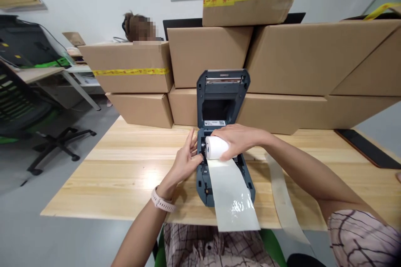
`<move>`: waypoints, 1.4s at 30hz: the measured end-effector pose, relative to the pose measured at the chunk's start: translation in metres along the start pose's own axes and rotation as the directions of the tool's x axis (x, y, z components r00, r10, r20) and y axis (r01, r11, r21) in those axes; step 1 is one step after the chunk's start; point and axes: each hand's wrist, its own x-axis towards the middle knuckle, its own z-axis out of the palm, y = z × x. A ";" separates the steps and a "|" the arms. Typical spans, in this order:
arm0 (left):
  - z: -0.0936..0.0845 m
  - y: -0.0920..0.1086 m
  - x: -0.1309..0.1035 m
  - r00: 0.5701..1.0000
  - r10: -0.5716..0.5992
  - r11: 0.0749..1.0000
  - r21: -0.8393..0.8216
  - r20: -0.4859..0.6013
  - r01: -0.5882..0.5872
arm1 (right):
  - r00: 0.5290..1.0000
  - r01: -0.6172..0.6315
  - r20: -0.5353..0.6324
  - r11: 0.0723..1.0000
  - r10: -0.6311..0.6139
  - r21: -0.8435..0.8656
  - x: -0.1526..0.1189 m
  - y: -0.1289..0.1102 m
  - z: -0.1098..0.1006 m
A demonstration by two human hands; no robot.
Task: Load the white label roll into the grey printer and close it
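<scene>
A dark grey label printer (223,96) stands on the wooden table with its lid raised. My right hand (239,137) is wrapped over a white paper roll (216,148) inside the printer's body. From the roll a pale glossy strip (233,200) runs toward me, over the printer's front and past the table edge. My left hand (187,157) rests against the printer's left side near the roll, fingers apart, thumb on the rim, holding nothing.
Stacked cardboard boxes (209,52) line the back of the table (125,167). Another pale strip (283,196) hangs off the front edge to the right. A dark flat object (366,148) lies far right. Behind the boxes a person's head (138,27) shows. An office chair stands left.
</scene>
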 end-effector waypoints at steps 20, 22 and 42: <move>0.000 -0.002 -0.001 0.999 0.046 0.997 0.054 0.001 -0.046 | 0.940 0.210 -0.288 0.976 -0.184 0.059 -0.101 -0.055 0.081; 0.000 -0.002 -0.001 0.999 0.052 0.997 0.057 0.002 -0.052 | 0.935 0.207 -0.305 0.976 -0.178 0.064 -0.102 -0.055 0.086; -0.002 0.000 -0.003 0.989 0.141 0.961 0.248 -0.054 -0.124 | 0.954 0.241 -0.235 0.945 -0.188 0.221 -0.110 -0.056 0.082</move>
